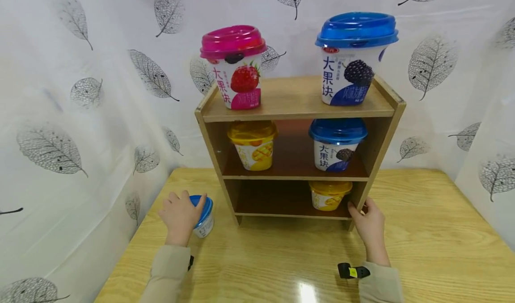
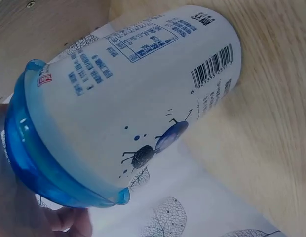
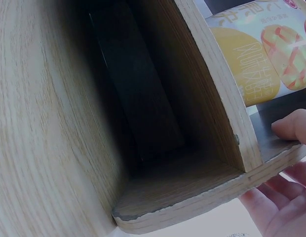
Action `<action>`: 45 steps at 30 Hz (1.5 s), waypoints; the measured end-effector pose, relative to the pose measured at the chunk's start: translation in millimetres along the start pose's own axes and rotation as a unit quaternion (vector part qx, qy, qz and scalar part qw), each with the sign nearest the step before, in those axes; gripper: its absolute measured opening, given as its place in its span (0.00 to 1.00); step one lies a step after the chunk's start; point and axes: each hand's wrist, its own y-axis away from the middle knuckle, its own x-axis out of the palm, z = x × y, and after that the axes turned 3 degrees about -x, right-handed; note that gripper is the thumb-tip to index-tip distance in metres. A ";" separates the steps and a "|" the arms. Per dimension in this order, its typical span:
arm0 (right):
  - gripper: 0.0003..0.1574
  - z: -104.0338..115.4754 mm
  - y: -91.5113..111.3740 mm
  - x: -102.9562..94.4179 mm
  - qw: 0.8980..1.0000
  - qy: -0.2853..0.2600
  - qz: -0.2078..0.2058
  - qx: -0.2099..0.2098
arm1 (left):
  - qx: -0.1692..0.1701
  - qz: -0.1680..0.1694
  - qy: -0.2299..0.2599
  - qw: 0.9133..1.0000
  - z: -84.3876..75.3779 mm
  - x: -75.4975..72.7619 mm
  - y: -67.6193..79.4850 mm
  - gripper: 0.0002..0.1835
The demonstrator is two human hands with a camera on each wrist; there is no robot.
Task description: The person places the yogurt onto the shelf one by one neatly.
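Observation:
On the table left of the shelf, a blue-lidded yogurt cup stands upright. My left hand grips it from above, the thumb along the lid's right side; in the left wrist view the cup's lid lies against the palm. My right hand holds the lower right side panel of the small wooden shelf, thumb inside and fingers outside. Close to that thumb, on the bottom shelf, sits a yellow-lidded yogurt cup, its mango print showing in the right wrist view.
The top board holds a pink-lidded yogurt cup and a large blue-lidded cup. On the middle level are a yellow-lidded cup and a blue-lidded cup. A leaf-patterned curtain surrounds the wooden table.

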 end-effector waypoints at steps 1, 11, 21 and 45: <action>0.21 -0.3 0.0 0.3 1.000 0.000 0.000 0.001 | -0.001 0.011 -0.004 1.000 -0.4 0.1 -0.2 0.42; 0.20 1.2 -1.4 0.7 1.000 -0.001 -0.008 -0.001 | 0.023 0.052 0.012 0.998 -0.5 2.9 -3.0 0.42; 0.20 2.8 -2.9 1.0 1.000 0.005 -0.015 -0.007 | 0.072 0.056 0.124 0.988 4.9 0.8 -4.8 0.43; 0.20 -0.2 -1.5 -0.6 1.000 0.001 -0.010 -0.002 | 0.009 0.010 0.002 1.000 -2.8 8.9 1.2 0.60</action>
